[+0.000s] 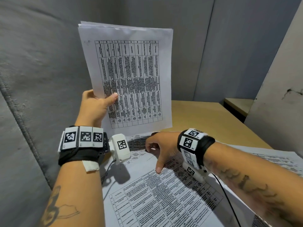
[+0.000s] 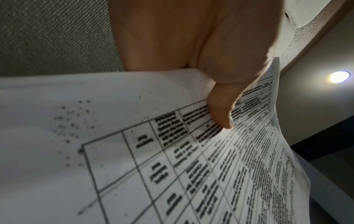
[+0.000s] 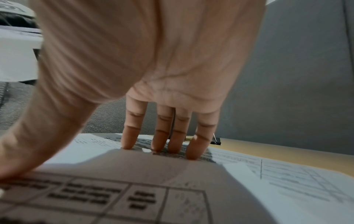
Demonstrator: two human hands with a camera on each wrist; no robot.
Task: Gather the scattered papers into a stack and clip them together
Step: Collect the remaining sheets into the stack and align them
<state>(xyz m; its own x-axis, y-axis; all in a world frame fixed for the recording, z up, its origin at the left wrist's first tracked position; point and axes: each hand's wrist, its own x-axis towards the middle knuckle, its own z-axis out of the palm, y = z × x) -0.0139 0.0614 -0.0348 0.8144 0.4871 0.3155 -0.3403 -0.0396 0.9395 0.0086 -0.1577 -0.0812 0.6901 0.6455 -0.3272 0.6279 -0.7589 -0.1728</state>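
Observation:
My left hand (image 1: 98, 102) holds a held stack of printed table sheets (image 1: 129, 76) upright above the desk, thumb (image 2: 222, 106) pressed on the front page (image 2: 191, 174) and fingers hidden behind. My right hand (image 1: 157, 149) reaches down onto loose sheets (image 1: 155, 202) lying flat on the desk. Its straight fingertips (image 3: 162, 145) and thumb press on the top loose sheet (image 3: 134, 174). Another sheet (image 3: 296, 178) lies under it to the right, also seen at the right edge as a far sheet (image 1: 270, 158). A small black binder clip (image 3: 216, 142) sits on the desk just beyond the fingertips.
The tan desk (image 1: 205, 122) is boxed in by a grey fabric partition (image 1: 32, 79) on the left and grey panels (image 1: 205, 54) behind. A white wall (image 1: 278, 95) stands at the right. A black wrist-camera cable (image 1: 229, 202) trails over the papers.

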